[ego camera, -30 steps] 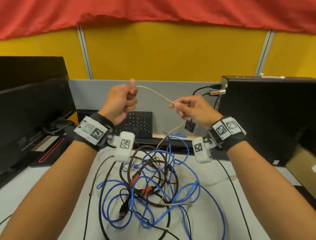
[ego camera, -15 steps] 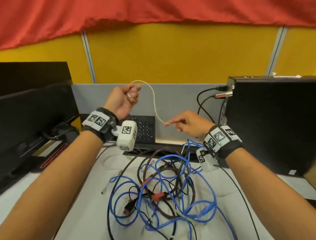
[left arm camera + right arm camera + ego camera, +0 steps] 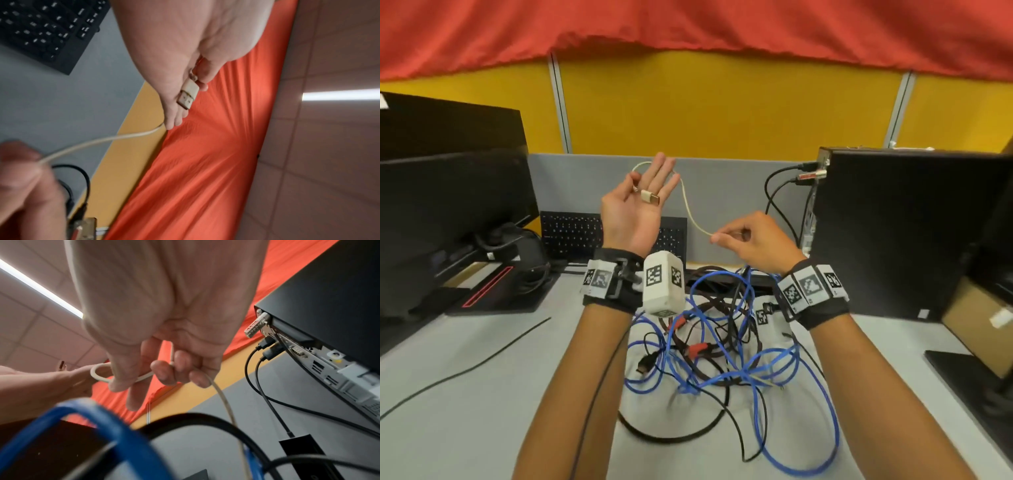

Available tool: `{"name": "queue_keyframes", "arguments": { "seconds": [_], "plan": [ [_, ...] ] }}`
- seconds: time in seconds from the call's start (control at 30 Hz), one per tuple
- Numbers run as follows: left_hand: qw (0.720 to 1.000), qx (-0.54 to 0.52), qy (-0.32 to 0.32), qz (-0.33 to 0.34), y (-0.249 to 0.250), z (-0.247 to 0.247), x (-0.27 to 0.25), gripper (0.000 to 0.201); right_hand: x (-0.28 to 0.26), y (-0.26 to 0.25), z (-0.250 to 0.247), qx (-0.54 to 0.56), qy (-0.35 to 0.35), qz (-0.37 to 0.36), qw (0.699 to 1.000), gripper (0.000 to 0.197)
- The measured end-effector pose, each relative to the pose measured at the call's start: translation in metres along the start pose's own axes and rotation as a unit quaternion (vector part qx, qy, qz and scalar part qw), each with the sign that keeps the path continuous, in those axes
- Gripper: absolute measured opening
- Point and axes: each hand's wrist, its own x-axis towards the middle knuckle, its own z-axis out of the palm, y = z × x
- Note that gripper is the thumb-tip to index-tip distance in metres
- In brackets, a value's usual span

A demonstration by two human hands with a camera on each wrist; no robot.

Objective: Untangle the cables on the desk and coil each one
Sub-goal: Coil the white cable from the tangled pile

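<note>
My left hand [image 3: 640,192] is raised palm up with straight fingers. Its thumb pins the white cable's USB plug [image 3: 650,198] [image 3: 188,93] against them. From the plug the thin white cable [image 3: 690,209] loops behind the fingertips and sags down to my right hand [image 3: 743,236]. That hand pinches the cable between thumb and fingers [image 3: 162,371], and the cable [image 3: 222,399] then drops into the tangle. The tangle [image 3: 722,342] lies on the grey desk [image 3: 482,411] under my wrists: a long blue cable [image 3: 825,394], black cables [image 3: 671,435] and a dark brown lead with red plugs [image 3: 697,347].
A black keyboard [image 3: 575,234] stands behind the hands against the grey partition. A monitor on its stand [image 3: 448,205] fills the left. A black computer case [image 3: 900,233] with plugged-in black cables [image 3: 265,395] stands on the right. One loose black cable [image 3: 482,359] crosses the desk's left.
My left hand has turned palm up and straightened its fingers, showing the USB plug. The white cable now loops behind its fingers. My right hand has dropped lower, still pinching the cable.
</note>
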Motion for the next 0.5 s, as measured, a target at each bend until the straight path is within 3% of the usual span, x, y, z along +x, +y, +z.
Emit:
{"name": "queue_keyframes", "arguments": {
  "seconds": [0.1,0.17,0.2,0.23,0.27,0.3,0.33,0.37,0.43,0.5],
  "plan": [
    [0.999,0.018,0.008,0.036,-0.007,-0.006,-0.006,0.029,-0.01,-0.003,0.005,0.021,0.044,-0.004,0.999,0.017],
    [0.978,0.192,0.031,0.069,-0.014,-0.008,-0.007,0.028,-0.014,-0.005,0.005,0.011,0.05,-0.008,0.999,0.018],
    [0.942,0.324,0.034,0.082,-0.018,-0.008,-0.007,0.026,-0.015,-0.006,0.003,-0.003,0.051,-0.013,0.999,0.02],
    [0.879,0.468,0.02,0.084,-0.022,-0.008,-0.008,0.025,-0.015,-0.008,0.001,-0.019,0.055,-0.019,0.998,0.023],
    [0.8,0.595,-0.016,0.075,-0.027,-0.01,-0.01,0.025,-0.016,-0.007,-0.003,-0.032,0.062,-0.025,0.997,0.026],
    [0.725,0.683,-0.061,0.068,-0.03,-0.013,-0.012,0.024,-0.015,-0.008,-0.006,-0.038,0.072,-0.035,0.996,0.027],
    [0.671,0.731,-0.1,0.064,-0.032,-0.016,-0.015,0.024,-0.015,-0.008,-0.009,-0.036,0.087,-0.044,0.995,0.027],
    [0.641,0.755,-0.125,0.062,-0.033,-0.018,-0.018,0.024,-0.016,-0.007,-0.01,-0.027,0.105,-0.052,0.993,0.026],
    [0.63,0.762,-0.14,0.047,-0.029,-0.017,-0.021,0.027,-0.014,-0.006,-0.013,0.009,0.158,-0.068,0.985,0.023],
    [0.66,0.734,-0.156,0.016,-0.024,-0.01,-0.021,0.033,-0.012,-0.006,-0.015,0.058,0.21,-0.062,0.974,0.02]
  ]
}}
